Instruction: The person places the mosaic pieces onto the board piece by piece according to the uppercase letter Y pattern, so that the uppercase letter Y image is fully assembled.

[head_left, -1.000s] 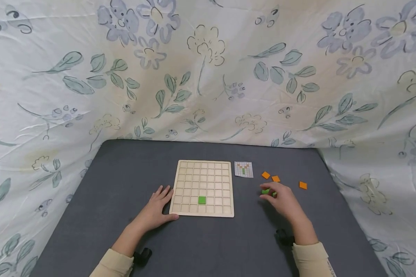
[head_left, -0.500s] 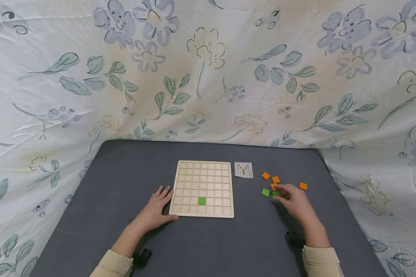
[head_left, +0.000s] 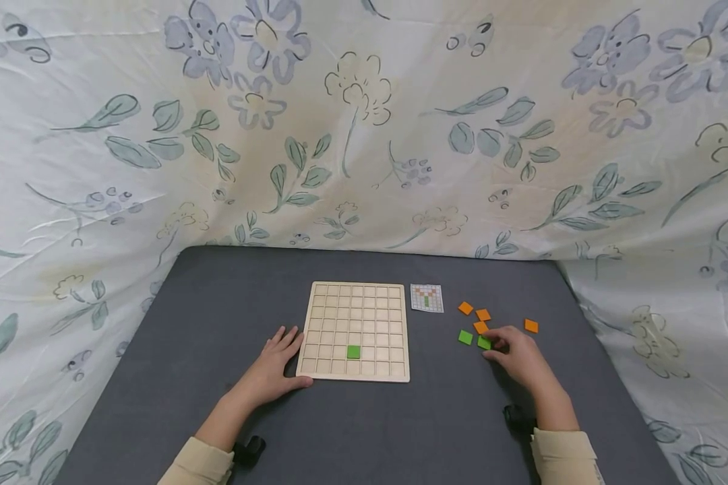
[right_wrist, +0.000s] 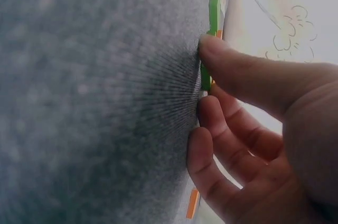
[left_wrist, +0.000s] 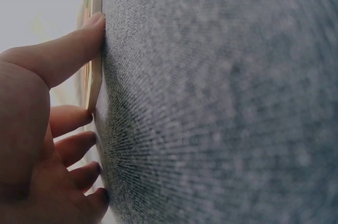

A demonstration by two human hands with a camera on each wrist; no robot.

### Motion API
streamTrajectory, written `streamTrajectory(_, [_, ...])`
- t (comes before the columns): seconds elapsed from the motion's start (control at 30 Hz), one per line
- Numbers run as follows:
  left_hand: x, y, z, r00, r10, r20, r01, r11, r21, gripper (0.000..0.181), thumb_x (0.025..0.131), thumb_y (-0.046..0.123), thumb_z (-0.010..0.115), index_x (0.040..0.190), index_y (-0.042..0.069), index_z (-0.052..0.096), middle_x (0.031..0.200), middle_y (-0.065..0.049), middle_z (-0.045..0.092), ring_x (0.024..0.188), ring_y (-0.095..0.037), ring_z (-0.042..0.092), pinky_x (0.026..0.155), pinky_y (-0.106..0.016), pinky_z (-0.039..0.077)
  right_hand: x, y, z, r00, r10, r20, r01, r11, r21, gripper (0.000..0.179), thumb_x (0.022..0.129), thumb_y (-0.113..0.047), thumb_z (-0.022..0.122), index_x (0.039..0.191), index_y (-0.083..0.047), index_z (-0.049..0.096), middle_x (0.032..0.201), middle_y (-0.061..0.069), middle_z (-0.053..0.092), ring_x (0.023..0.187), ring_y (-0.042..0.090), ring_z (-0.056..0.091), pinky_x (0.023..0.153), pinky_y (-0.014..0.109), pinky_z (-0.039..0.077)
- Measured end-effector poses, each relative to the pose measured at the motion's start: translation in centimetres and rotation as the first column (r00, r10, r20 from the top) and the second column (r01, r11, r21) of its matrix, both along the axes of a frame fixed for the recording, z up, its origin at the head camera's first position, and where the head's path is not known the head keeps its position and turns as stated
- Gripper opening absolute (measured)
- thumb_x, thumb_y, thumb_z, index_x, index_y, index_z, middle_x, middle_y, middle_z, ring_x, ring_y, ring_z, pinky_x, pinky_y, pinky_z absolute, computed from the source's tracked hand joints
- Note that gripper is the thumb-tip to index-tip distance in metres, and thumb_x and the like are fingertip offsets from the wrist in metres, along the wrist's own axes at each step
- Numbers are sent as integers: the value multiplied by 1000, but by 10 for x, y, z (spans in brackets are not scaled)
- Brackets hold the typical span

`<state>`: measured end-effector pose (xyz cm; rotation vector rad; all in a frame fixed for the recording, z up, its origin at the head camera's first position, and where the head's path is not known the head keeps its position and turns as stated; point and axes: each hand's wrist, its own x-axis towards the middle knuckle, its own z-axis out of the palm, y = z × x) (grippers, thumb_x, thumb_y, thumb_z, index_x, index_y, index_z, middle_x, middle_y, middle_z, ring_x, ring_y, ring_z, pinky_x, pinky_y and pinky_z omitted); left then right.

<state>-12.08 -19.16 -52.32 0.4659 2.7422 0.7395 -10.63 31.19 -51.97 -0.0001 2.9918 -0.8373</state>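
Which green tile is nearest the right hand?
The right loose green tile: the right hand touches it. The left loose green tile lies apart from the hand, and the third green tile sits in the wooden board.

Looks like a curtained-off tabletop station, with flower-printed cloth (head_left: pixel 358 141) behind and beside a dark grey table (head_left: pixel 364 431); home or studio, impossible to tell.

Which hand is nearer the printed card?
The right hand: it's at a green tile, right of the printed card and nearer the person. The left hand is across the wooden board, at its left edge.
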Motion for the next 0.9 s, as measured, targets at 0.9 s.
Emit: streamTrajectory(0.9, [4,0,13,1000,4,11,-4,1000,-11,99,82,49,80,159,9,33,167,-15,24,155,-42,10,122,-63,15,3,-9,14,1000,19,9,-20,1000,5,32,89,-12,78,117,2,70,110,19,64,89,27,65,78,48,57])
